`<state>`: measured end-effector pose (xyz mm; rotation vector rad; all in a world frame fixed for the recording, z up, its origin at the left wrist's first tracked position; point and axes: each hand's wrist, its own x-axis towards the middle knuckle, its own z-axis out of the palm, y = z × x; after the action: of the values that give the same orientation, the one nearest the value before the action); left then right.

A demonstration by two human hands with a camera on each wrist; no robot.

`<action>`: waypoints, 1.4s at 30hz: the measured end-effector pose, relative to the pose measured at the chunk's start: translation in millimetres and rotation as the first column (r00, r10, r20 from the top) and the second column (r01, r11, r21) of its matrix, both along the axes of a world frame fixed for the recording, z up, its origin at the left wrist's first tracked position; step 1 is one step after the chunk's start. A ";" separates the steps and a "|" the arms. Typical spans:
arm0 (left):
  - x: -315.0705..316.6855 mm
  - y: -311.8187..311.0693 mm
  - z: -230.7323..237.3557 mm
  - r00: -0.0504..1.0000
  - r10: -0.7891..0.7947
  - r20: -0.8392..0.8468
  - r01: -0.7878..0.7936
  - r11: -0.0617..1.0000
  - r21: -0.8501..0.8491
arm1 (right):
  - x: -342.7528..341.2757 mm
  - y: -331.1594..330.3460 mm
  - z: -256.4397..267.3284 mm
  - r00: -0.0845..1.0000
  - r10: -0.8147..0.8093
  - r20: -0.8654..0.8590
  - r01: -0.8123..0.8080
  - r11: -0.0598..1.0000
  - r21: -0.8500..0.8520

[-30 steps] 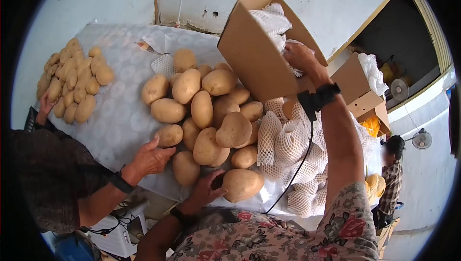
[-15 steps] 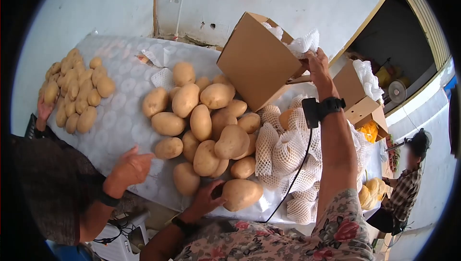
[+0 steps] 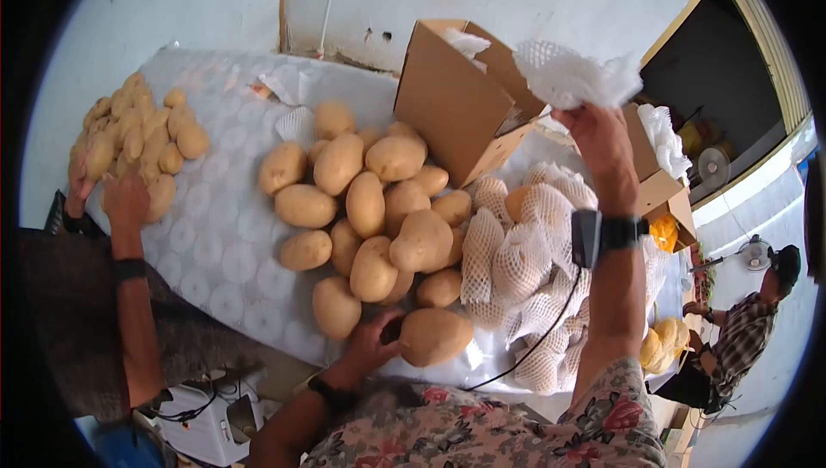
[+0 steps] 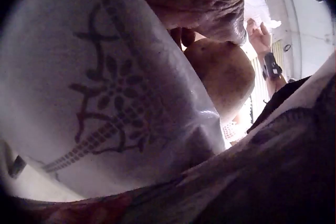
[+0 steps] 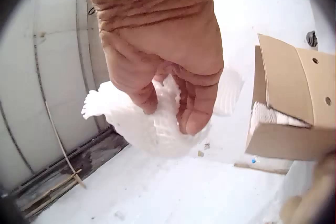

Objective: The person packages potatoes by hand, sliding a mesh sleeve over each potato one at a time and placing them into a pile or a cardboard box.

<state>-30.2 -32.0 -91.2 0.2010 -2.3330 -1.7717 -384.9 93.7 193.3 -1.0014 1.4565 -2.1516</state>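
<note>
My right hand (image 3: 600,137) is raised right of the open cardboard box (image 3: 447,98), pinching white foam net sleeves (image 3: 578,76) between thumb and fingers. In the right wrist view the bunched foam (image 5: 152,129) hangs below the fingertips. At the table's front edge my left hand (image 3: 366,349) grips the left end of a large potato (image 3: 437,337), its fingers curled against it. The left wrist view shows this potato (image 4: 223,74) beyond the patterned tablecloth edge. A heap of potatoes (image 3: 370,201) lies behind it, left of several potatoes in foam nets (image 3: 520,266).
Another person's hand (image 3: 129,197) reaches to a second potato pile (image 3: 138,128) at the far left. More boxes (image 3: 658,184) stand at the right, with white foam in one. A cable (image 3: 538,339) trails from my right wrist. A seated person (image 3: 744,330) is beyond the table.
My right hand has drawn foam sleeves out of the box and moved right with them. My left hand stays at its potato. The other person's hand has moved left to the far pile.
</note>
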 end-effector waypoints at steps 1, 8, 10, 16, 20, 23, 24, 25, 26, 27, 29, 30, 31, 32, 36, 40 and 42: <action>0.1 -1.0 3.2 1.000 0.003 -0.018 -0.003 0.999 -0.032 | 24.3 9.4 -5.1 0.998 0.057 0.008 -0.057 0.998 0.015; -1.8 -2.2 1.3 0.994 -0.007 -0.113 -0.003 0.997 -0.083 | 188.8 95.0 -70.7 0.932 0.041 0.359 -0.189 0.902 0.388; -1.4 -2.5 1.2 0.992 -0.013 -0.122 0.002 0.996 -0.090 | 197.1 103.6 -99.0 0.938 0.150 0.314 -0.264 0.893 0.364; 9.4 5.6 51.7 0.977 -0.025 -0.212 -0.039 0.955 -0.293 | 216.2 94.8 -132.0 0.981 0.188 -0.050 -0.105 0.727 0.679; -4.8 23.4 77.1 0.934 -0.083 -0.348 -0.050 0.932 -0.359 | 240.7 65.2 -150.5 0.879 0.263 -0.398 0.083 0.737 0.671; -11.0 20.0 70.0 0.939 -0.047 -0.342 -0.057 0.956 -0.288 | 249.1 51.6 -150.6 0.883 0.306 -0.356 -0.003 0.763 0.647; -9.5 18.0 66.5 0.949 0.016 -0.315 -0.077 0.981 -0.180 | 248.9 50.9 -146.5 0.933 0.276 -0.231 -0.074 0.776 0.627; -7.7 16.7 64.2 0.957 0.078 -0.280 -0.100 0.993 -0.067 | 249.8 51.4 -144.4 0.963 0.249 -0.099 -0.142 0.788 0.600; -6.0 16.5 63.2 0.967 0.185 -0.175 -0.134 0.954 0.266 | 248.8 57.6 -149.2 0.971 0.213 -0.108 -0.112 0.804 0.583; -6.2 18.1 59.7 0.960 0.253 -0.118 -0.155 0.835 0.528 | 246.3 64.0 -157.5 0.979 0.185 -0.090 -0.103 0.820 0.562; -1.9 19.7 53.3 0.927 0.372 -0.044 -0.205 0.602 0.772 | 241.1 74.8 -171.9 0.990 0.128 -0.054 -0.082 0.853 0.516; 1.5 18.1 53.3 0.939 0.343 -0.037 -0.182 0.584 0.791 | 240.5 78.1 -170.1 0.998 -0.001 -0.068 0.040 0.822 0.569; 6.1 15.6 53.2 0.950 0.312 -0.029 -0.161 0.564 0.810 | 239.7 76.9 -168.7 0.987 -0.082 -0.140 0.144 0.835 0.531; 9.0 15.0 53.2 0.960 0.278 -0.022 -0.138 0.543 0.828 | 238.1 72.4 -165.8 0.964 -0.167 -0.207 0.250 0.837 0.486; 8.9 21.3 84.2 0.986 0.156 -0.059 -0.040 0.564 0.825 | 228.9 66.4 -169.9 0.985 -0.169 -0.034 0.169 0.909 0.381; 9.4 20.4 85.9 0.968 0.250 -0.026 -0.070 0.365 0.928 | 223.3 76.3 -173.8 0.945 -0.198 0.261 0.140 0.964 0.225; 19.5 9.3 74.0 0.962 0.266 0.061 -0.152 0.336 0.929 | 218.5 81.1 -174.6 0.891 -0.270 0.365 0.227 0.961 0.156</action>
<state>-10.7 -22.8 -17.2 0.5250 -0.8386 -2.6363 -166.4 174.8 18.7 -0.3351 1.5470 -2.2476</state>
